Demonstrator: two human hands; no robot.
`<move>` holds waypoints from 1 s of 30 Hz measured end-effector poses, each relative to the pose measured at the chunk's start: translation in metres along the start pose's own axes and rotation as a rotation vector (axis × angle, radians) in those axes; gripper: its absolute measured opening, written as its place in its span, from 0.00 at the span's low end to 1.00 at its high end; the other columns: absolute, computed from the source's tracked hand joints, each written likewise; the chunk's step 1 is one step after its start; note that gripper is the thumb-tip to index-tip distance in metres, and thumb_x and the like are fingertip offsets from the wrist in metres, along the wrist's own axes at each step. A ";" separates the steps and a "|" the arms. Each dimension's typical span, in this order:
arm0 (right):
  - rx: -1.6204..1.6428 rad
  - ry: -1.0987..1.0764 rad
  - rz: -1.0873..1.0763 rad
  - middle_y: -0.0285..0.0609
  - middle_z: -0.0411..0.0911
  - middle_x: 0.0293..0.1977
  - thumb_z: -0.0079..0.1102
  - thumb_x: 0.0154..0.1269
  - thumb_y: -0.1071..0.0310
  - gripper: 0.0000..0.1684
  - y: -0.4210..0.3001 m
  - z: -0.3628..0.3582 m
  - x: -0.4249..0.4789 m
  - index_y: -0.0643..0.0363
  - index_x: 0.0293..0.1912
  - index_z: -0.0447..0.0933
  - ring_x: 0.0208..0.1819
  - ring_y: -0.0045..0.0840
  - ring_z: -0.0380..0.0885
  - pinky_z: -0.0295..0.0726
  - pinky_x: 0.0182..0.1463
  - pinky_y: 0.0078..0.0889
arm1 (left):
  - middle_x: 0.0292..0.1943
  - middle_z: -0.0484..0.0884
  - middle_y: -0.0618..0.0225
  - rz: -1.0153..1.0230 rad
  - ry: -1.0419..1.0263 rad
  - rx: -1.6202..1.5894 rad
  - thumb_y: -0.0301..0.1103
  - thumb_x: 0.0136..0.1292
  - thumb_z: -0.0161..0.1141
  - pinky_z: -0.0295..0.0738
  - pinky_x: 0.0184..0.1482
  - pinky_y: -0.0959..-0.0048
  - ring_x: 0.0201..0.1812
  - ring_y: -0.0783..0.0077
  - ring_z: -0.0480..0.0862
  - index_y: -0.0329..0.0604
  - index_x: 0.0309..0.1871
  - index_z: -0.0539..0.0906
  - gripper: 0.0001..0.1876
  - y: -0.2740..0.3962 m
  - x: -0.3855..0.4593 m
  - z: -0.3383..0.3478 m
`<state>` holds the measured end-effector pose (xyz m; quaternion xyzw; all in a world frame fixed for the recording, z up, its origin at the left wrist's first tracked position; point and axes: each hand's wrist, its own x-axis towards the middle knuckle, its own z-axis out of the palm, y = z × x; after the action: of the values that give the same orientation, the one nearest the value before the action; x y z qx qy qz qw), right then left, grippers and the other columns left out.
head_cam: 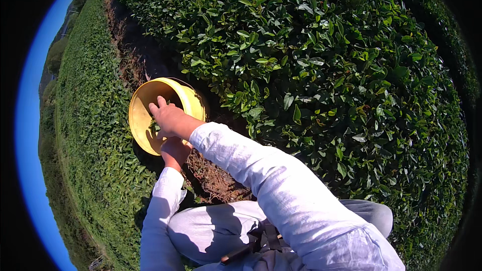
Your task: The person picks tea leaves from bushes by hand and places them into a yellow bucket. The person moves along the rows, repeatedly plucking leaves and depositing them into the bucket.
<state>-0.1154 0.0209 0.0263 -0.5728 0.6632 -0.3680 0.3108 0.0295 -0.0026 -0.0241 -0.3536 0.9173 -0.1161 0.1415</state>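
A yellow plastic bucket point(143, 94) is tilted so that its mouth faces me, between two rows of leafy bushes. My left hand point(175, 153) grips the near part of its rim; the fingers on the inner side are partly covered by my other hand. Over the bucket's mouth reaches my right hand point(170, 118), fingers spread and the palm turned away from me. A few green leaves point(153, 125) show inside the bucket beside and below the right hand. Whether any leaf touches that palm is hidden.
A dense hedge of bushes point(301, 64) fills the right side. Another bush row point(90, 101) runs along the left. Bare soil with dry litter point(214, 178) lies between them. My bent legs point(211, 226) are close below, and a dark strap point(272, 236) lies at my waist.
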 end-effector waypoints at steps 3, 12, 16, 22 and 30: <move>0.364 0.366 -0.271 0.49 0.73 0.32 0.65 0.47 0.67 0.17 0.015 -0.039 -0.043 0.63 0.36 0.70 0.32 0.37 0.75 0.75 0.36 0.32 | 0.29 0.81 0.61 -0.050 0.058 -0.143 0.48 0.46 0.60 0.75 0.34 0.63 0.31 0.57 0.81 0.45 0.32 0.80 0.17 -0.002 -0.001 -0.020; 0.072 1.271 0.563 0.39 0.78 0.29 0.58 0.55 0.64 0.13 0.227 -0.215 -0.204 0.60 0.39 0.76 0.29 0.21 0.76 0.74 0.34 0.22 | 0.21 0.78 0.62 0.035 0.289 -0.210 0.42 0.44 0.59 0.72 0.24 0.61 0.23 0.54 0.78 0.44 0.22 0.77 0.11 -0.008 0.016 -0.025; -0.458 1.169 0.607 0.42 0.77 0.32 0.62 0.49 0.60 0.15 0.268 -0.248 -0.192 0.56 0.37 0.78 0.37 0.33 0.76 0.74 0.41 0.31 | 0.20 0.78 0.62 0.050 0.277 -0.257 0.41 0.44 0.59 0.71 0.24 0.61 0.22 0.54 0.77 0.44 0.22 0.77 0.11 -0.016 0.018 -0.022; 0.466 1.229 0.556 0.35 0.77 0.25 0.63 0.51 0.65 0.11 0.266 -0.228 -0.207 0.60 0.34 0.76 0.24 0.18 0.74 0.72 0.28 0.20 | 0.20 0.77 0.61 0.090 0.290 -0.237 0.42 0.44 0.59 0.71 0.24 0.60 0.22 0.53 0.77 0.43 0.22 0.77 0.11 -0.018 0.025 -0.027; 0.834 0.976 0.491 0.38 0.75 0.30 0.57 0.53 0.75 0.12 0.226 -0.207 -0.199 0.64 0.40 0.71 0.30 0.21 0.75 0.78 0.33 0.20 | 0.22 0.78 0.61 0.087 0.286 -0.239 0.42 0.43 0.59 0.71 0.25 0.60 0.23 0.54 0.77 0.42 0.24 0.76 0.12 -0.025 0.026 -0.029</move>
<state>-0.3779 0.2615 -0.0556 -0.0072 0.6408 -0.7275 0.2452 0.0166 -0.0353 0.0057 -0.3079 0.9497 -0.0494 -0.0286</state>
